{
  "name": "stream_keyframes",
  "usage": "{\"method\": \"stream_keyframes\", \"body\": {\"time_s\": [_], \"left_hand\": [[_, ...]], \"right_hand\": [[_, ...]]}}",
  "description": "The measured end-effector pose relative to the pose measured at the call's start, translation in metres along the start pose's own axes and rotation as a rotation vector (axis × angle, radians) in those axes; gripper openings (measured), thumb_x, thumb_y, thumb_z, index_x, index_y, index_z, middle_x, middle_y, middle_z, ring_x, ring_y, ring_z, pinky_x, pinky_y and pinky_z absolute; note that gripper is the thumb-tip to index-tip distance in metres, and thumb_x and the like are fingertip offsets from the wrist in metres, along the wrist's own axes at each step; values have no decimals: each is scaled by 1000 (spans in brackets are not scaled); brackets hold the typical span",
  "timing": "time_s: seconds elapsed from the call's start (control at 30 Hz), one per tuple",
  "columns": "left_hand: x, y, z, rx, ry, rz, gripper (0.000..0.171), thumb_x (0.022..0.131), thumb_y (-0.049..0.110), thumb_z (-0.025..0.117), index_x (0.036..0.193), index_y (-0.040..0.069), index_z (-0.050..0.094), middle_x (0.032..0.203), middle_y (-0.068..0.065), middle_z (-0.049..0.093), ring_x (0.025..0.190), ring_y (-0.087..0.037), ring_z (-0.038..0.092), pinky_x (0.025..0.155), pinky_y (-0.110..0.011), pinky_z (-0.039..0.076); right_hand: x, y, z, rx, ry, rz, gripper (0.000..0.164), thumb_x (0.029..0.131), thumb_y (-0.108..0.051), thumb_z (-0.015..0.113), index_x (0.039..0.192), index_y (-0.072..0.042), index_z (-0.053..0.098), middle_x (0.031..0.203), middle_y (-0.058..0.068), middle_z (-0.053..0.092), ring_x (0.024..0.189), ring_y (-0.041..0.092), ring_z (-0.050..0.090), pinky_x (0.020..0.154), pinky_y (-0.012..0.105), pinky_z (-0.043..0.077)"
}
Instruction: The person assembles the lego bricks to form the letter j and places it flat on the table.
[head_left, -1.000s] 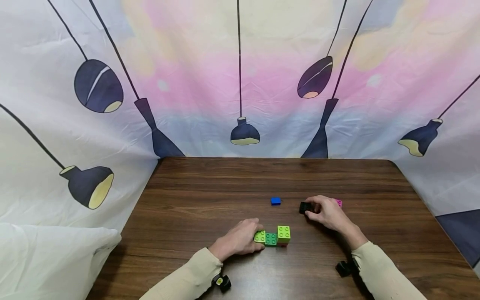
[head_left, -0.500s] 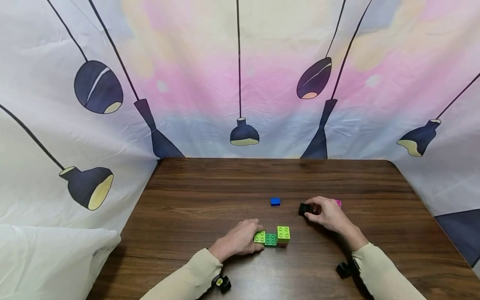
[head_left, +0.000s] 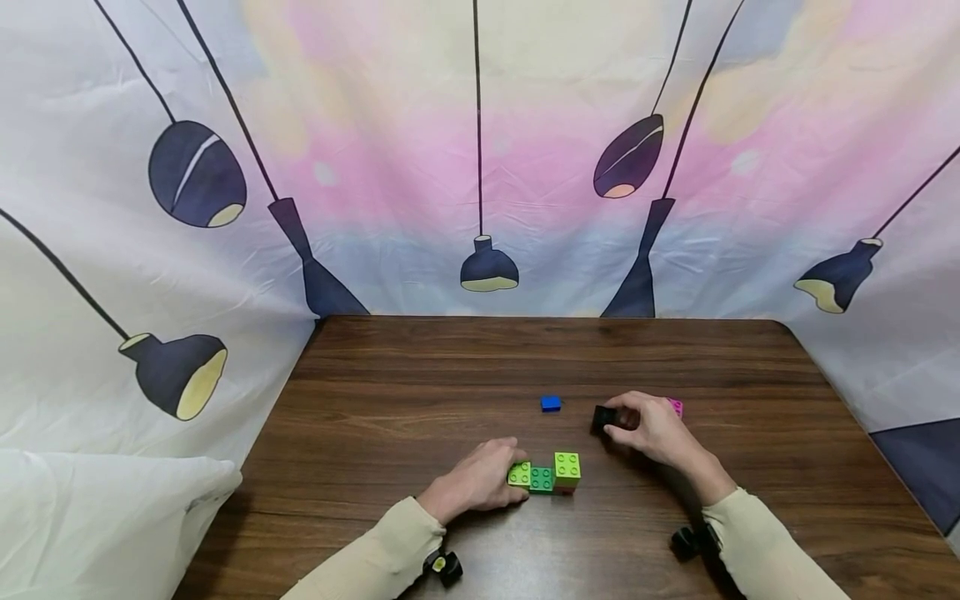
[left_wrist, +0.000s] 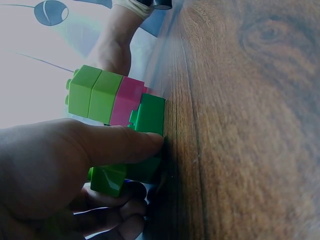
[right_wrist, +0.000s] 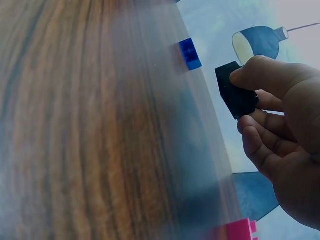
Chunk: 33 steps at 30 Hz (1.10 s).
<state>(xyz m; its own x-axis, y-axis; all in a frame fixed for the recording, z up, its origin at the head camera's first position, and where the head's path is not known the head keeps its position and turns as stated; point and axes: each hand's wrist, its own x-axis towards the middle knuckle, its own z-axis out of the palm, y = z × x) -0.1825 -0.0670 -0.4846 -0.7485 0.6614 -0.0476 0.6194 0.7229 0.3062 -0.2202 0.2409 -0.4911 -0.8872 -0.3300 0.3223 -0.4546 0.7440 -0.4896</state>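
Observation:
My left hand [head_left: 480, 477] grips the left end of a joined toy-brick build, its thumb along the side of the low green brick [left_wrist: 150, 112]. On that green brick sits a lime brick [head_left: 519, 474] at the left. A taller stack at the right has lime bricks [left_wrist: 95, 95] above a pink one [left_wrist: 127, 101]. Farther back and right, my right hand [head_left: 654, 427] pinches a black brick [right_wrist: 235, 92] between thumb and fingers. In the right wrist view the black brick appears lifted off the table. The fingers partly cover it.
A blue brick [head_left: 551, 403] lies left of the right hand, farther back than the build. Behind the right hand a pink brick [head_left: 676, 407] is partly hidden. The brown wooden table [head_left: 420, 367] ends at a printed cloth backdrop [head_left: 420, 167].
The right hand has shifted slightly left with the black brick, which is now tilted a little differently. The left hand and the build have stayed in place.

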Motion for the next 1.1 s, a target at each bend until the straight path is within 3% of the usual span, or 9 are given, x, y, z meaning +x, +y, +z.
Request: {"method": "stream_keyframes", "body": {"time_s": [0.13,0.4,0.77,1.0,1.1], "left_hand": [[0,0,0,1,-1,4,40,82,35,78,116,14,69,102,3,61,91,-11,59,77,-25,51],[1,0,-1,4,-4,0,42,83,35,77,118,14,69,107,1,63,100,-15,61,84,-28,52],[1,0,0,-13,2,20,36,82,33,78,111,14,71,91,6,56,77,-6,51,65,-21,44],[0,1,0,-10,3,2,41,82,34,78,117,14,70,103,2,62,95,-12,60,79,-26,51],[0,1,0,-13,-3,-3,41,81,34,78,117,14,70,102,3,62,95,-12,60,80,-26,51]], "right_hand": [[1,-4,-2,6,11,-22,28,76,-21,82,102,-15,72,79,-8,61,69,4,55,60,23,47],[1,-12,-6,9,9,-42,29,77,-20,82,104,-17,71,82,-9,61,70,3,55,61,23,49],[1,-21,-9,14,41,-103,30,76,-18,82,103,-18,71,85,-8,62,71,4,55,60,22,49],[1,-25,-9,21,74,-147,31,74,-16,83,102,-18,70,86,-8,63,71,6,56,59,23,49],[1,-26,-11,27,74,-158,31,75,-16,83,103,-17,70,88,-7,63,71,7,57,59,24,49]]}}
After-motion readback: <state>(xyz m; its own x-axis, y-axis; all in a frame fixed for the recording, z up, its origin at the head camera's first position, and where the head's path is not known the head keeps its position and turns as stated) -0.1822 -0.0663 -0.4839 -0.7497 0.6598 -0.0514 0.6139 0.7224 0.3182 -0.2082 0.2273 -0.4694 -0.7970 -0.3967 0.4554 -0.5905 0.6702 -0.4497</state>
